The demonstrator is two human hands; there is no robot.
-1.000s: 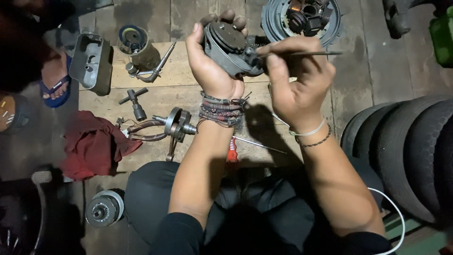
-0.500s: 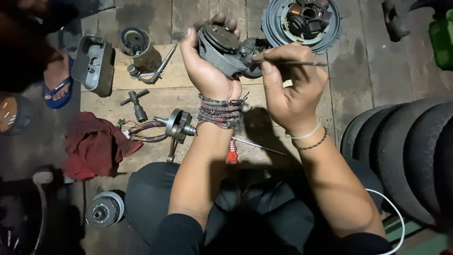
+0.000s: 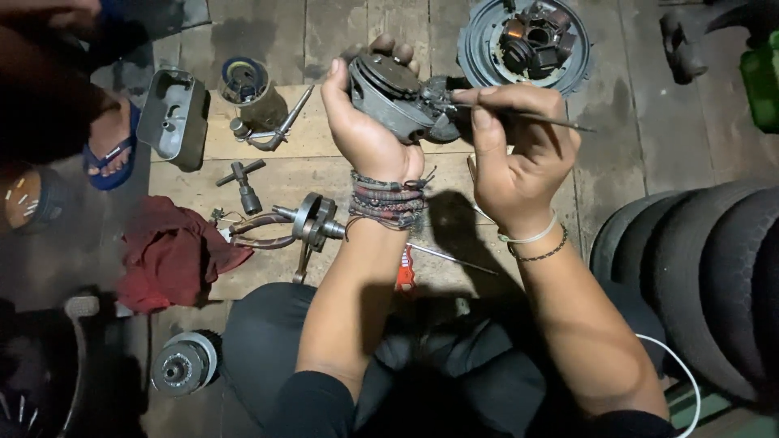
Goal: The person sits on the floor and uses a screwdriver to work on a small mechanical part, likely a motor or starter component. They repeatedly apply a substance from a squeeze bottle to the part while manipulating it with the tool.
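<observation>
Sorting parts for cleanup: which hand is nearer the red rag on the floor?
Left. The left hand, gripping the grey engine part, is up and right of the red rag; the right hand, holding a thin pick, is farther right.

A red rag [image 3: 170, 251] lay at the left edge of the wooden board [image 3: 268, 142] on the floor. A crankshaft [image 3: 308, 223] lay beside it. A metal cover [image 3: 172, 118] sat at the far left corner, tyres [image 3: 698, 276] stood off right.

Tip of the thin tool [image 3: 531, 118] is hidden behind the grey engine part [image 3: 398, 97], so we cannot see contact. Tyres [image 3: 706, 268] run off the right edge. A green container [image 3: 763, 81] is cropped too.
</observation>
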